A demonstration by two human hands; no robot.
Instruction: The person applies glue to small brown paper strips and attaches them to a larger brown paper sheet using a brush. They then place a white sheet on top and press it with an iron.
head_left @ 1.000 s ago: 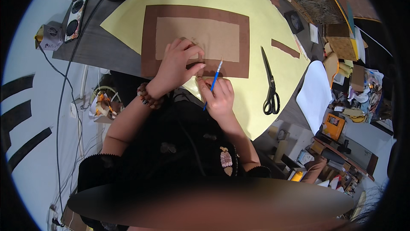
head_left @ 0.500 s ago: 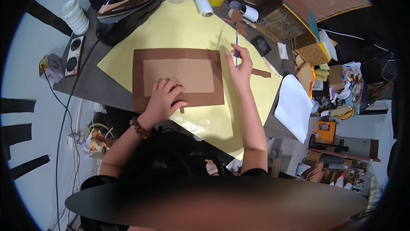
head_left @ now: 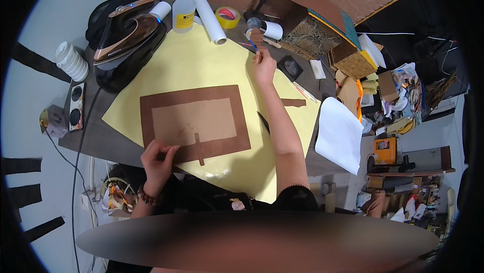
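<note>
A brown rectangular sheet (head_left: 234, 116) with a lighter tan panel (head_left: 194, 119) in its middle lies on yellow paper (head_left: 201, 66). Across its lower border lies a short narrow brown strip (head_left: 199, 149). At the sheet's lower left corner is my left hand (head_left: 157, 161), thumb and fingertips pinched together; whatever is between them is hidden. My right hand (head_left: 264, 67) reaches to the far side, closed on a thin blue stick (head_left: 253, 45). Just beyond the stick is a wavy brown piece (head_left: 256, 36). Another brown strip (head_left: 294, 102) rests right of my right forearm.
An iron (head_left: 128, 41) on its black base stands far left, near a clear bottle (head_left: 183, 13), a white roll (head_left: 208, 17) and yellow tape (head_left: 227, 17). Cardboard boxes (head_left: 312, 36) are at the far right, with white paper (head_left: 340, 132) at the right edge. A dark pointed tool (head_left: 263, 122) lies by my forearm.
My right hand has moved away from me and left with the blue stick. My left hand has come off the tan panel to the sheet's near corner, uncovering the narrow strip. The view has shifted.
</note>
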